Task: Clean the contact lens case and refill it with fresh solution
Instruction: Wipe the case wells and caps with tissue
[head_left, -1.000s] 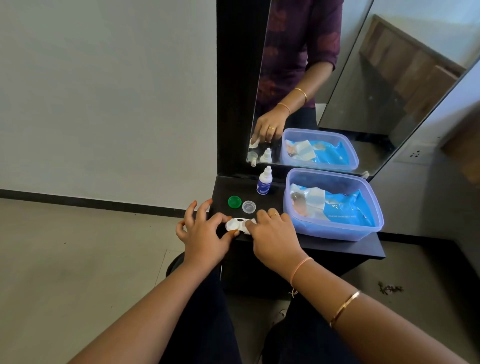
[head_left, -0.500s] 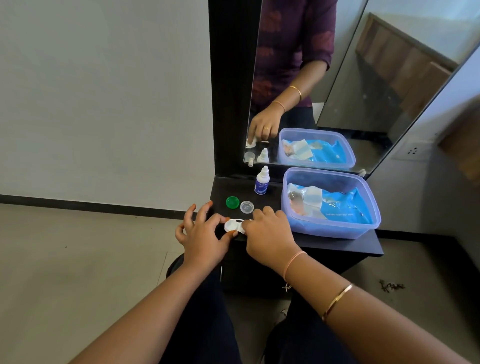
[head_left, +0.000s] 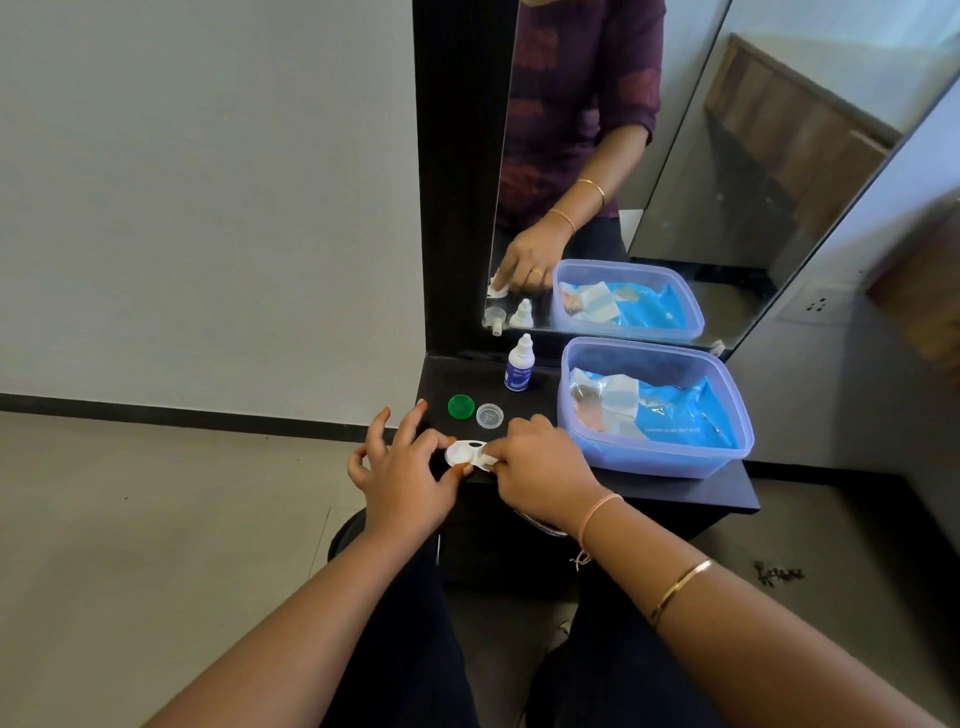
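White plastic, the lens case (head_left: 466, 452) lies at the front edge of the dark surface (head_left: 675, 488), caught between my two hands. My left hand (head_left: 402, 470) pinches its left end between thumb and forefinger, while the other three fingers stand spread and lifted off the surface. My right hand (head_left: 543, 467) is curled over the case's right end, fingertips bunched down on it so that well is hidden. A scrap of white shows at those fingertips, and I cannot tell whether it is part of the case or something I am holding against it. The left well is uncovered and faces up.

Just behind the case lie two loose caps side by side, the green cap (head_left: 461, 406) on the left and the clear cap (head_left: 489, 415) on the right. Further back the solution bottle (head_left: 519, 366) stands upright near the mirror (head_left: 675, 156). To my right sits a translucent blue tub (head_left: 660, 460) with blue and white packets inside.
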